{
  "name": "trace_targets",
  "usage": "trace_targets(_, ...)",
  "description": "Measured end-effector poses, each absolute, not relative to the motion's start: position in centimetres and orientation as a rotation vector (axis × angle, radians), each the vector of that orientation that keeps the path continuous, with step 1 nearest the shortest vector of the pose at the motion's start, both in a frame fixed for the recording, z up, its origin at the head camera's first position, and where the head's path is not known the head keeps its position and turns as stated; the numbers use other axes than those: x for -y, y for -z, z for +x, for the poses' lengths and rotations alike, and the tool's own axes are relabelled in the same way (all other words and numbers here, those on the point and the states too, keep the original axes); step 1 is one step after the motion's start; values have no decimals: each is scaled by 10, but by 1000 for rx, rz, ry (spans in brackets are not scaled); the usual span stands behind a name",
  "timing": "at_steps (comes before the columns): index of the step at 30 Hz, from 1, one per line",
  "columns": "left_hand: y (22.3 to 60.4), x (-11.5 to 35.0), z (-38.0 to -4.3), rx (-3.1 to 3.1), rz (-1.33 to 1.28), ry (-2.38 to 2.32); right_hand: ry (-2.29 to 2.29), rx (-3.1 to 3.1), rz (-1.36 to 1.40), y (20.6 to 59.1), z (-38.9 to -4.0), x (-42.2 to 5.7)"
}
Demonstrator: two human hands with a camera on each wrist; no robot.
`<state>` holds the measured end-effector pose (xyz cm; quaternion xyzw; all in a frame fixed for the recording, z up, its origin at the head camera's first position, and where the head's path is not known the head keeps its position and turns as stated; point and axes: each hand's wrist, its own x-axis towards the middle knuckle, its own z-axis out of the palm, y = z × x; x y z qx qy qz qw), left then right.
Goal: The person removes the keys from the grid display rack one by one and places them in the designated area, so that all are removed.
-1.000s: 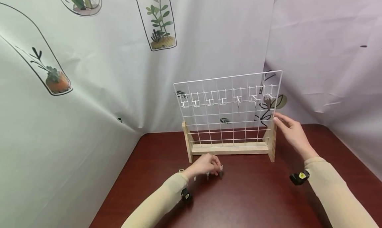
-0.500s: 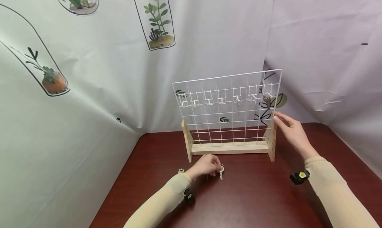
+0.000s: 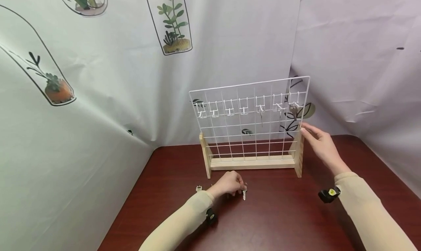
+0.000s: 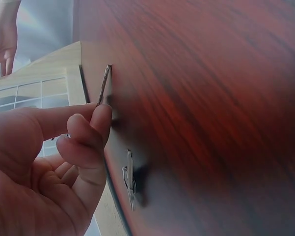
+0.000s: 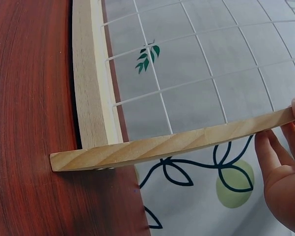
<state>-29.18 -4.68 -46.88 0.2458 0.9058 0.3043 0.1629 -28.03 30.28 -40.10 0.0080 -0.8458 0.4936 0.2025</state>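
My left hand is low over the table, in front of the rack. Between thumb and fingertips it pinches a key, whose blade points away from the hand. Another key with a ring lies on the table beside that hand. In the head view a further key lies left of the wrist; others are partly hidden by the hand. My right hand grips the top of the right wooden upright of the white wire-grid rack, thumb on one side and fingers on the other.
A row of white hooks spans the grid's upper part. Keys hang on the right-hand hooks, among them a wide-headed key. The dark red table meets a white printed curtain behind and at the sides.
My left hand has shifted slightly right and toward me. The key in its fingers has turned, showing its blade more plainly. My right hand stays on the upright.
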Motion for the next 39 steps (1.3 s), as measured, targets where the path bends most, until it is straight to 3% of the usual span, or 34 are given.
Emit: trace_targets(39,458,32,-294,-2657,717,-570,-1381,2356,50,403,-282,-305)
